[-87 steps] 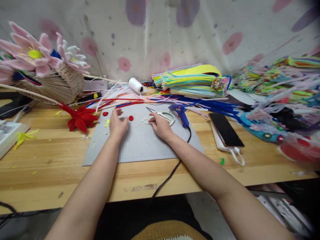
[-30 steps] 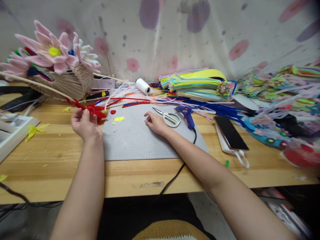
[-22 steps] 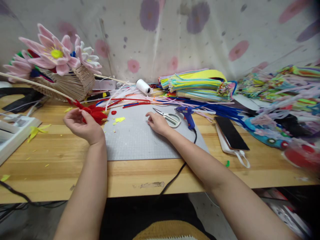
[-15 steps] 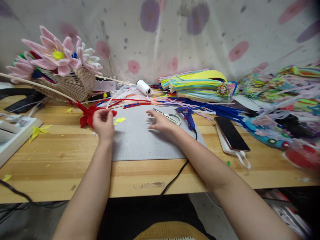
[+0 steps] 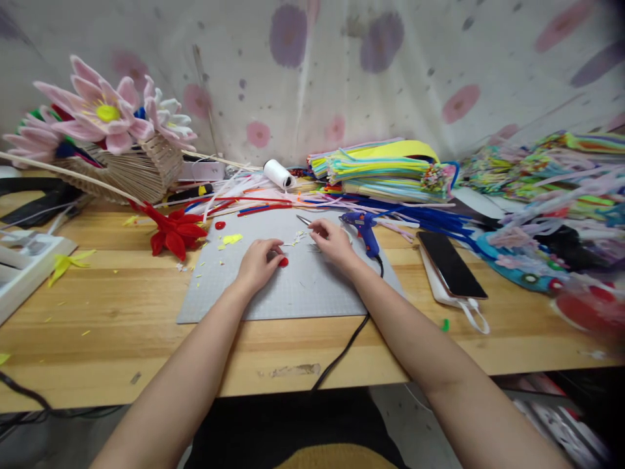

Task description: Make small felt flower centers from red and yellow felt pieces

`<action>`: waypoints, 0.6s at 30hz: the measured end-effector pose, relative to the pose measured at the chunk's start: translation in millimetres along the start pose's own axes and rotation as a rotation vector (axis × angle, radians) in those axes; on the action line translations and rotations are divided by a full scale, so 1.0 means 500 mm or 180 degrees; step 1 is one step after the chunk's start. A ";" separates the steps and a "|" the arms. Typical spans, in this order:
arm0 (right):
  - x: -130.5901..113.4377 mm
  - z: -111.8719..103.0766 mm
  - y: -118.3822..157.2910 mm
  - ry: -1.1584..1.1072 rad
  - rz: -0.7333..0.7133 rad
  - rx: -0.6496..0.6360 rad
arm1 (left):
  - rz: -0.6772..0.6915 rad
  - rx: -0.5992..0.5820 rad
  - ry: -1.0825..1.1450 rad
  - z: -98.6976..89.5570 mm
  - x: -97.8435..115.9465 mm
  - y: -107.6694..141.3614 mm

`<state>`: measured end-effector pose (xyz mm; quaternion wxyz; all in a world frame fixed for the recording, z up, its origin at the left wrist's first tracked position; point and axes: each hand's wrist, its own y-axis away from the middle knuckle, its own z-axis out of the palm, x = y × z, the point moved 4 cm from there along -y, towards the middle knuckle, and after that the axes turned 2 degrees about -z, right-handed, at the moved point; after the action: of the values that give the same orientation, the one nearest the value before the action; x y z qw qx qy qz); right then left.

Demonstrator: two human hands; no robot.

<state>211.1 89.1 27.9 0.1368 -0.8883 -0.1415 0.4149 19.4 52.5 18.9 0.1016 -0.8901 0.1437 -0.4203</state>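
Observation:
My left hand (image 5: 261,264) is over the grey cutting mat (image 5: 273,303), thumb and fingers closed on a small round red piece (image 5: 284,262). My right hand (image 5: 333,245) hovers above the scissors (image 5: 303,220), its fingers bent and a gap between thumb and forefinger. It covers most of the scissors; mainly their pointed tip shows. Thin white scraps (image 5: 297,240) lie between the two hands. Another small red piece (image 5: 220,225) and some yellow scraps (image 5: 232,239) rest on the mat's left side. A red fuzzy flower (image 5: 176,233) on a stick lies left of the mat.
A blue glue gun (image 5: 364,231) with a black cord lies right of my right hand. Further right is a phone (image 5: 454,264) on a white power bank. Pipe cleaner bundles (image 5: 385,166) and a thread spool (image 5: 277,174) line the back. A flower basket (image 5: 141,170) stands left.
My left hand has moved right from the red flower onto the mat and now pinches a red piece. My right hand has shifted right, over the scissors.

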 end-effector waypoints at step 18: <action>0.008 -0.011 0.020 0.0518 -0.0017 0.0434 | -0.0728 0.1798 0.0070 -0.110 -0.021 -0.019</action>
<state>219.3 80.6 25.0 0.2092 -0.9073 -0.1037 0.3498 -28.2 61.6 48.6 0.2956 -0.8324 -0.0788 -0.4620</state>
